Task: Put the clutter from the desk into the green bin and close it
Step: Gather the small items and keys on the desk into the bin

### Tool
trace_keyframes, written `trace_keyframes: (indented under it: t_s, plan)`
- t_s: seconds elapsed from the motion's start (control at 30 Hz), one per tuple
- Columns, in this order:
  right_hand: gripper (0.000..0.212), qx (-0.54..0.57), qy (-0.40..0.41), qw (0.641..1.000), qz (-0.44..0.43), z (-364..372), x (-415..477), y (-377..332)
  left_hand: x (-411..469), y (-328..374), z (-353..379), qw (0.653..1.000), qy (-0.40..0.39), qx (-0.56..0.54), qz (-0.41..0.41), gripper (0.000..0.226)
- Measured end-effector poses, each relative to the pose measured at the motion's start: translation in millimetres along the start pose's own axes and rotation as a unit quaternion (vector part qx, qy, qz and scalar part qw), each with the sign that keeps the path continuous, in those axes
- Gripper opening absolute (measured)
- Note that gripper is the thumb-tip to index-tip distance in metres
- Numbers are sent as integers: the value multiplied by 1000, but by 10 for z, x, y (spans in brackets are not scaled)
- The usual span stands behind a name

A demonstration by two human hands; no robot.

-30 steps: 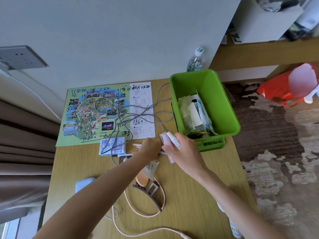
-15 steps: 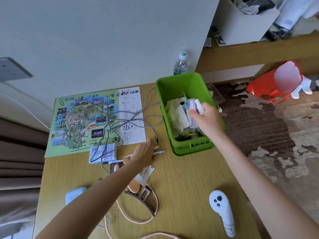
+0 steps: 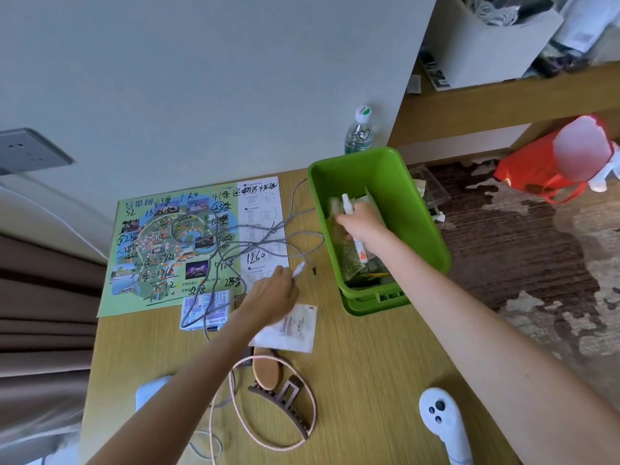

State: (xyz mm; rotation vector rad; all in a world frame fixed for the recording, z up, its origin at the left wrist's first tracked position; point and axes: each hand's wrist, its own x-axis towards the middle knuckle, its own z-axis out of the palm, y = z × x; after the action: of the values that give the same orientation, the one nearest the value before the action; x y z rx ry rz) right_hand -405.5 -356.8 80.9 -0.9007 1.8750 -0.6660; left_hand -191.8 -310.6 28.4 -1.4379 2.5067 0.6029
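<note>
Two hands: a person is working over a cluttered desk (image 3: 352, 391), seen from the head camera.
Progress: papers are already lying in the green bin (image 3: 416, 209); grey cable (image 3: 268, 243), map (image 3: 174, 250), white packet (image 3: 292, 327), hair clip (image 3: 285, 401) and pink cord (image 3: 235, 427) are still waiting, and the bin is still standing open.
Right hand (image 3: 362, 223): fingers are curling closed around a white spray bottle (image 3: 349, 204), lowering inside the bin.
Left hand (image 3: 271, 297): fingertips are pinching a white pen-like stick (image 3: 298, 270) just beside the cable.
</note>
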Motion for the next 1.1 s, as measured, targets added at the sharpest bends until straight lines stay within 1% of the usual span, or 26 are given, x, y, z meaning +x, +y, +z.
trace_keyframes:
  t_s: [0.07,0.1,0.13,0.17,0.27,0.37,0.47,0.53,0.63,0.67,0.73,0.87,0.9,0.97,1.0,1.03,1.1]
  plan:
    - [15,-25,-15,999,-23,2,-27,-11,26,-62,-149,993,21,-115,-29,26]
    - [23,-35,-20,999,-33,-9,-53,-12,38,-88,-225,986,37,-157,-41,29]
    - [31,-47,-18,998,-42,-29,-81,-2,48,-104,-291,980,50,-185,-48,30]
    - [34,-62,-6,997,-52,-55,-116,12,54,-112,-344,977,57,-198,-51,30]
    - [34,-120,33,988,-90,-148,-213,89,46,-124,-401,972,41,-216,-81,28]
    - [24,-127,61,976,-166,-305,-354,165,25,-130,-422,937,34,-328,-116,32]
    - [13,-122,81,951,-271,-334,-629,193,-18,-131,-497,907,31,-405,-112,35]
    - [12,-144,57,930,-333,-199,-844,186,-53,-148,-521,892,21,-432,-133,34]
    - [13,-197,13,890,-412,151,-1108,173,-153,-192,-490,853,8,-496,-164,31]
    - [13,-216,-1,876,-430,275,-1167,178,-199,-207,-478,850,12,-498,-169,31]
    - [17,-262,-35,858,-440,503,-1230,220,-293,-256,-451,853,21,-491,-177,33]
    - [38,-414,-114,823,-371,838,-1112,452,-480,-375,-429,841,54,-504,-189,31]
    - [44,-449,-140,807,-357,891,-1062,534,-525,-401,-433,842,63,-502,-188,27]
    - [56,-518,-175,758,-355,980,-968,691,-602,-454,-439,846,72,-492,-189,20]
    - [61,-540,-181,739,-360,1014,-936,744,-628,-480,-442,846,71,-491,-194,17]
    - [64,-550,-180,728,-367,1044,-909,776,-650,-504,-446,844,69,-494,-199,16]
    - [63,-568,-167,706,-388,1086,-867,789,-676,-554,-446,838,62,-503,-203,14]
